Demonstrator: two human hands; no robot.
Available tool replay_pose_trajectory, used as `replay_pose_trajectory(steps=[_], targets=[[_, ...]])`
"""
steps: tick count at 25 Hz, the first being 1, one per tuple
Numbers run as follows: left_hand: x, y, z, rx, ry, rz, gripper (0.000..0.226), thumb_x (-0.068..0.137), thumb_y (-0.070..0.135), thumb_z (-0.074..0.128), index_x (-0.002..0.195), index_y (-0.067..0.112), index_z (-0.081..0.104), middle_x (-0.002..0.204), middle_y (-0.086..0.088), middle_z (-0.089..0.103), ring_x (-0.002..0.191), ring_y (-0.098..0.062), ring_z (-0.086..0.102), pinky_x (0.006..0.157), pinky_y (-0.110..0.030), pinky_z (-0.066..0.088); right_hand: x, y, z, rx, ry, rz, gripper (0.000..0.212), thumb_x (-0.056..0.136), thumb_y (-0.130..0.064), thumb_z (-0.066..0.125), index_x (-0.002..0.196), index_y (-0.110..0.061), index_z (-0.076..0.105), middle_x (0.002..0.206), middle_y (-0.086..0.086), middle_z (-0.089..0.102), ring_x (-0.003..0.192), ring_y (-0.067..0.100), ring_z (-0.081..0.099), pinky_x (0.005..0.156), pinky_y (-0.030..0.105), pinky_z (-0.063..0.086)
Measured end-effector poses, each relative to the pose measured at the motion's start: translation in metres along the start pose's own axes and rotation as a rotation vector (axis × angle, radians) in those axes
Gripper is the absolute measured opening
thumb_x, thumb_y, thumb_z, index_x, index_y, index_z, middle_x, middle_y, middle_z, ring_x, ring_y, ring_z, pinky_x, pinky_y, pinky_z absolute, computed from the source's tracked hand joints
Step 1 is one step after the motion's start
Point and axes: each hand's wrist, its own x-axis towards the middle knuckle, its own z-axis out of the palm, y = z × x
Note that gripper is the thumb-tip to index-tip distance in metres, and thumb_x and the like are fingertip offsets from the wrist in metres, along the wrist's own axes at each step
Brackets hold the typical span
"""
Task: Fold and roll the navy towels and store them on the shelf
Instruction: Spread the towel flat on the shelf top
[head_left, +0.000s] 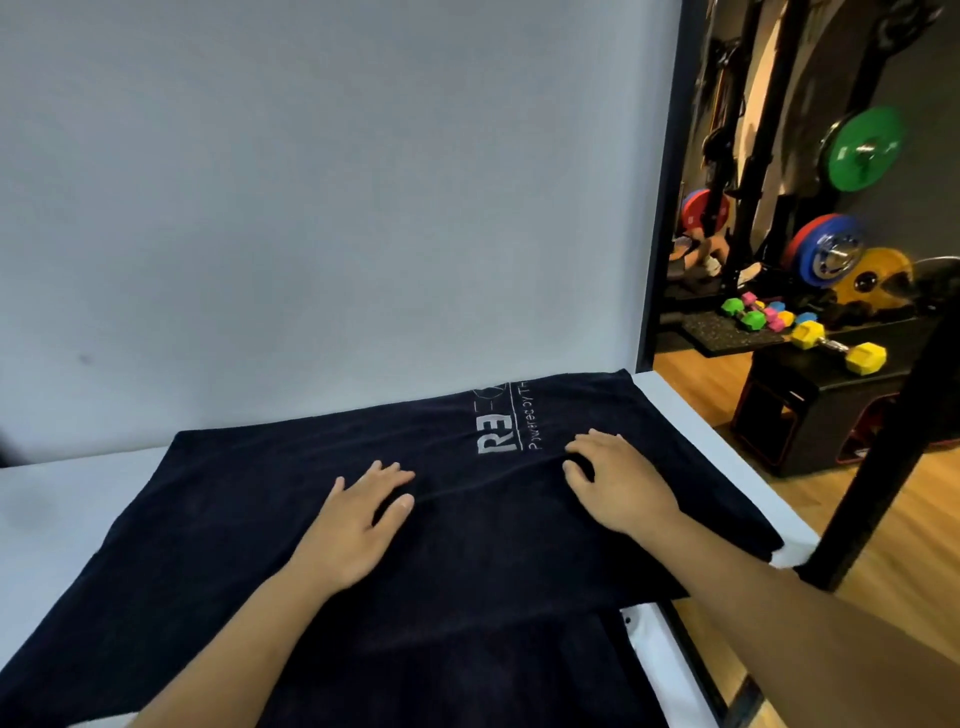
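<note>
A navy towel with pale printed lettering lies spread flat over a white table, its near edge hanging off the front. My left hand rests palm down on the middle of the towel, fingers straight. My right hand lies on the towel a little to the right, just below the lettering, with its fingertips bent and pressing into a small crease in the cloth. No shelf is in view.
A pale wall stands right behind the table. A black post rises at the table's right corner. To the right, on a wooden floor, are a black bench, coloured dumbbells and weight plates.
</note>
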Motion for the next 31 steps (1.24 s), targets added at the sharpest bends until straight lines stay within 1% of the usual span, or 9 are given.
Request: replay_pose_trajectory(steps=[4,8,11,13,15,18,20,26,31], targets=[[-0.006,0.012,0.015,0.292,-0.077,-0.099,0.084,0.078,0.077,0.001,0.153,0.043,0.017,0.162,0.018,0.003,0.15,-0.007,-0.007,0.122,-0.044,-0.009,0.003,0.002,-0.001,-0.111,-0.214,-0.036,0.06,0.097,-0.057,0.036,0.15,-0.031,0.033,0.161,-0.007,0.02,0.15,0.012,0.008,0.122,0.037,0.002],[-0.003,0.012,0.015,0.335,-0.148,-0.164,0.084,0.076,0.081,0.006,0.153,0.048,0.01,0.157,0.023,-0.006,0.15,-0.011,-0.013,0.12,-0.051,-0.012,0.011,0.005,-0.014,-0.013,-0.416,-0.023,0.069,0.091,-0.067,0.041,0.151,-0.039,0.026,0.163,-0.009,0.006,0.15,0.012,-0.005,0.121,0.038,-0.007],[0.005,0.009,0.013,0.109,-0.089,-0.265,0.062,0.094,0.068,0.021,0.152,0.045,0.021,0.161,0.02,0.003,0.151,-0.009,-0.009,0.121,-0.047,-0.013,0.006,0.012,-0.011,0.114,-0.335,-0.035,0.057,0.092,-0.061,0.046,0.145,-0.038,0.041,0.161,-0.011,0.02,0.149,0.008,0.004,0.122,0.035,-0.002],[0.012,0.008,0.012,-0.025,-0.006,-0.378,0.057,0.1,0.059,0.013,0.153,0.041,0.022,0.164,0.012,0.008,0.151,-0.011,-0.007,0.121,-0.046,-0.012,-0.002,0.015,-0.006,0.21,-0.135,0.01,0.051,0.095,-0.058,0.043,0.139,-0.034,0.05,0.156,-0.009,0.034,0.147,0.009,0.018,0.122,0.033,0.011],[0.017,0.011,0.015,0.086,0.018,-0.443,0.06,0.1,0.059,0.01,0.156,0.037,0.016,0.165,0.007,0.004,0.152,-0.016,-0.008,0.121,-0.048,-0.011,-0.006,0.013,-0.003,0.141,-0.02,0.069,0.052,0.099,-0.054,0.034,0.143,-0.029,0.046,0.156,-0.004,0.035,0.147,0.013,0.02,0.121,0.035,0.017],[0.015,0.016,0.026,0.304,-0.044,-0.408,0.066,0.097,0.065,0.012,0.156,0.039,0.004,0.165,0.005,-0.006,0.151,-0.022,-0.013,0.117,-0.055,-0.012,-0.002,0.01,-0.003,-0.249,-0.267,0.04,0.06,0.1,-0.056,0.017,0.155,-0.033,0.014,0.164,0.002,0.002,0.151,0.022,-0.005,0.122,0.043,-0.003],[0.01,0.005,0.017,0.315,-0.046,-0.425,0.065,0.096,0.068,0.011,0.155,0.043,0.004,0.165,0.008,-0.007,0.151,-0.021,-0.014,0.115,-0.058,-0.013,0.004,0.007,-0.004,-0.293,-0.357,0.054,0.062,0.099,-0.058,0.013,0.155,-0.035,0.003,0.164,0.003,-0.008,0.149,0.024,-0.013,0.121,0.045,-0.008],[-0.039,-0.083,-0.041,0.276,0.078,-0.873,0.073,0.09,0.074,0.014,0.156,0.042,0.007,0.165,0.009,-0.003,0.151,-0.032,-0.008,0.116,-0.063,-0.007,-0.004,0.012,-0.002,-0.312,-0.288,0.027,0.062,0.098,-0.061,0.013,0.155,-0.038,0.007,0.164,-0.001,-0.003,0.15,0.021,-0.01,0.121,0.043,-0.006],[-0.022,-0.065,-0.049,0.225,0.013,-1.125,0.07,0.093,0.067,0.017,0.156,0.039,0.003,0.165,-0.001,-0.011,0.145,-0.051,-0.011,0.113,-0.069,-0.006,0.004,0.008,-0.005,-0.331,-0.374,0.059,0.069,0.093,-0.07,0.009,0.155,-0.039,0.001,0.164,-0.001,-0.009,0.149,0.023,-0.014,0.12,0.045,-0.009]])
